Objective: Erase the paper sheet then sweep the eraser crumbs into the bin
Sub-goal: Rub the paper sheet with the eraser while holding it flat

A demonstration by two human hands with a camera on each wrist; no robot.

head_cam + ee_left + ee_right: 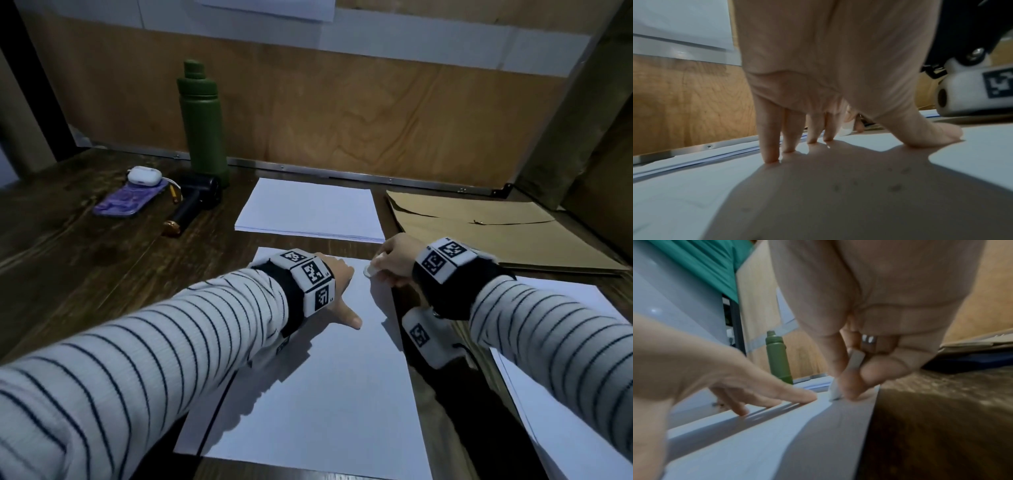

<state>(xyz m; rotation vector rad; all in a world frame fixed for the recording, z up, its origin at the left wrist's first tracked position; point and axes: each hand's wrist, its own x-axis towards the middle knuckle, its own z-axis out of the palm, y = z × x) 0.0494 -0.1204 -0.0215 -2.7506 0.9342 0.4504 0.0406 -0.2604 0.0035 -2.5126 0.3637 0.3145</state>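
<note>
Your left hand (337, 286) is flat on the paper sheet (318, 394) near its far left corner, fingers straight and spread, thumb splayed out toward you. The left wrist view shows it well: all four fingertips (769, 155) and the thumb are pressed onto the sheet, holding nothing, just pinning it down. A few small dark specks sit on the paper in the hand's shadow there; can't tell if they're crumbs or marks.

Your right hand (397, 257) is at the far right corner of the same sheet, knuckles up, fingers curled in a pinch around a small white eraser (371, 269). In the right wrist view the eraser (835, 391) has its lower end touching the paper, clamped between thumb and forefinger, right by the sheet's right edge where the dark wooden desk (85, 274) begins.

Around you: a stack of blank paper (308, 209) lies just beyond the sheet, a brown envelope (496, 229) is off to the far right, and another pile of white sheets (561, 394) sits near your right forearm. On the far left there's a green bottle (203, 120) standing upright, a black handheld gadget (195, 202) lying beside it, and a purple case (126, 202) with a white earbud case (144, 175) on top. None of it gets between your hands and the sheet. I can't see a bin in any view.
</note>
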